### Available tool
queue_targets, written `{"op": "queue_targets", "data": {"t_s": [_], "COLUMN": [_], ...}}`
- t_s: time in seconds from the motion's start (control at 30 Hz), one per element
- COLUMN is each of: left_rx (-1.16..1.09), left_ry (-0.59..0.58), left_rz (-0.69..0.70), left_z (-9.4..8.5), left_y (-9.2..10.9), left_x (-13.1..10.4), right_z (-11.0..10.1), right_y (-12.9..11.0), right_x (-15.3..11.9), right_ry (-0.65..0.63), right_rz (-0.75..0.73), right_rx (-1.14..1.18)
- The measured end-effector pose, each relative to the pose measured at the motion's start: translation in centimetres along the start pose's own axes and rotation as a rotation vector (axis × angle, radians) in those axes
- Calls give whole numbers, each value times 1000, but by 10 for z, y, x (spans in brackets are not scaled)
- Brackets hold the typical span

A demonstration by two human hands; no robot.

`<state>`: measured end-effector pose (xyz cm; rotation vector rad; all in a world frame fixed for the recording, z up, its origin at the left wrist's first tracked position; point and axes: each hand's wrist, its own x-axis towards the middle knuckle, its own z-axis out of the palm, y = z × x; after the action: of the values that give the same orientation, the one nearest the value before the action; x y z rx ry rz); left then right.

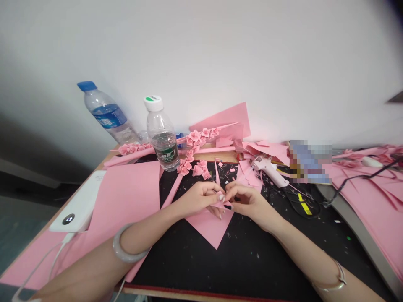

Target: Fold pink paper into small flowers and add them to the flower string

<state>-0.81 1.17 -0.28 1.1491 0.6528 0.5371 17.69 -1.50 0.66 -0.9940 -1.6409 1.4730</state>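
Bottle labels unreadable | small folded pink paper piece (pixel 222 200) pinched between left hand (pixel 201 198) and right hand (pixel 247 200), just before clear green-labelled plastic bottle (pixel 162 135)

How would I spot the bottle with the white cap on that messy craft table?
Start at the black mat in the middle of the table and look to its far left corner, near the wall. The white-capped bottle stands upright there, beside a cluster of pink paper roses. Unlike the blue-capped bottle leaning to its left, it has a dark green label and a green spot on its cap.
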Motion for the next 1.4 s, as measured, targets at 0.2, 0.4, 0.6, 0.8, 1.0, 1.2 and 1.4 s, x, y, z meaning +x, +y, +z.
{"op": "queue_targets", "data": {"t_s": [0.2,0.4,0.6,0.8,1.0,1.2,1.4], "left_rx": [-43,-118,-105,-64,-44,-66,-90], "left_ry": [-38,-68,-47,17,68,76,103], "left_rz": [-53,-97,-83,-61,-28,4,-6], "left_z": [-3,-10,-9,-6,-2,3,8], "left_y": [7,8,6,3,-2,-4,-3], "left_x": [-2,-1,0,0,0,0,-1], "right_z": [-4,-7,-7,-4,1,4,9], "right_y": [3,3,2,2,1,2,5], "right_x": [1,0,0,0,1,0,0], "right_ry": [25,2,-6,73,179,207,250], "right_rz": [-20,-60,-82,-57,-69,-61,18], "right_rx": [8,-90,-133,-132,-224,-168,-86]}}
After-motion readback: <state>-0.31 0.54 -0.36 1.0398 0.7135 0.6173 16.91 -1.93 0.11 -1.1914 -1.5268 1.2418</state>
